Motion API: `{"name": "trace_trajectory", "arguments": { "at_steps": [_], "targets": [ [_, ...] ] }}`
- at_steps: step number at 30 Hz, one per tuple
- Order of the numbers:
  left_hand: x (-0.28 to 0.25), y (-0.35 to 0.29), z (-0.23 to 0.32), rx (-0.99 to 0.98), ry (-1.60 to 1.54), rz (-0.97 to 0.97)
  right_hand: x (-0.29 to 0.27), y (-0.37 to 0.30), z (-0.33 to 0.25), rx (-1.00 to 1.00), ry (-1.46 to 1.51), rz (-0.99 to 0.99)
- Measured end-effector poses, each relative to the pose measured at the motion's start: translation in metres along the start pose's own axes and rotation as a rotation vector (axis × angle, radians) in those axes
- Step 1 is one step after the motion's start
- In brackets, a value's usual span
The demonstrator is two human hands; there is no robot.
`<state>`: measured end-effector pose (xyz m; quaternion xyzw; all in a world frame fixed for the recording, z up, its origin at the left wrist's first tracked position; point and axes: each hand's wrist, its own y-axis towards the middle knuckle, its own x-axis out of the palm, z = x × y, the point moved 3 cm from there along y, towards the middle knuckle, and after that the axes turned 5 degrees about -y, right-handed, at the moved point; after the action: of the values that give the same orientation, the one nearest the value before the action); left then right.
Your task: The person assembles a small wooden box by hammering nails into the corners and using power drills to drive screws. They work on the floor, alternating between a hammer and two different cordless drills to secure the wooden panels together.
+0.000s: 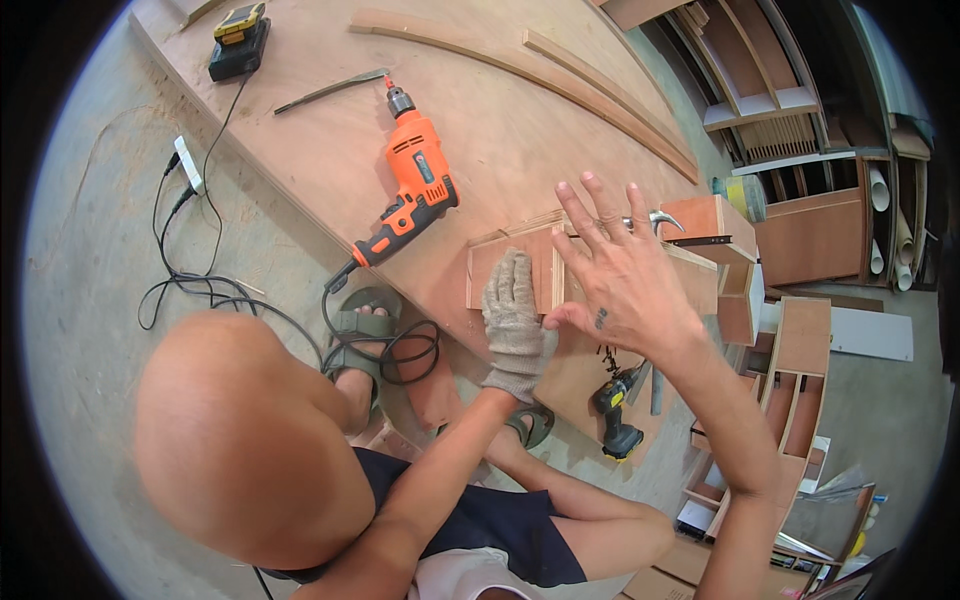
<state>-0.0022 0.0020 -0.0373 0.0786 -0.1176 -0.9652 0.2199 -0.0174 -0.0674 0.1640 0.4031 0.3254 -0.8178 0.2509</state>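
Observation:
My left hand, in a knitted work glove, lies flat with fingers together and extended on a small wooden box. My bare right hand is spread wide beside it, over the box's right end, holding nothing. Just past its fingers shows the metal head of a claw hammer; the rest of the hammer is mostly hidden behind the hand. An orange and black corded drill lies on the plywood sheet, left of the box. A black and yellow cordless drill rests below my right hand.
Long wood strips lie across the far side of the sheet. A battery charger sits at its left edge. Black cable coils on the floor near a power strip and my sandalled foot. Wooden drawer boxes stand at right.

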Motion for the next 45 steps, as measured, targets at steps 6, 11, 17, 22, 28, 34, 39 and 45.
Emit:
{"name": "trace_trajectory", "arguments": {
  "at_steps": [6,11,17,22,28,34,39,45],
  "targets": [
    [0.009,-0.003,-0.002,-0.090,-0.050,-0.031,-0.005,0.036,-0.002,-0.147,-0.245,-0.285],
    [0.006,-0.004,0.003,-0.096,-0.064,0.002,-0.002,0.025,-0.002,-0.271,-0.108,-0.228],
    [0.005,-0.004,0.007,-0.105,-0.039,-0.025,-0.002,0.033,0.007,-0.358,-0.098,-0.223],
    [0.004,-0.001,0.002,-0.100,-0.036,-0.021,-0.012,0.029,-0.001,-0.479,-0.105,-0.360],
    [0.005,-0.004,0.000,-0.068,0.034,-0.024,-0.007,0.011,-0.005,-0.513,-0.062,-0.262],
    [0.011,-0.005,-0.010,-0.086,-0.033,-0.033,-0.005,0.007,-0.009,-0.575,0.041,-0.159],
    [-0.003,-0.019,0.033,-0.006,-0.111,0.003,0.003,-0.040,0.014,-0.169,0.284,0.164],
    [-0.017,-0.014,0.050,0.067,-0.191,0.045,0.054,-0.108,0.046,0.310,0.316,0.301]
  ]
}}
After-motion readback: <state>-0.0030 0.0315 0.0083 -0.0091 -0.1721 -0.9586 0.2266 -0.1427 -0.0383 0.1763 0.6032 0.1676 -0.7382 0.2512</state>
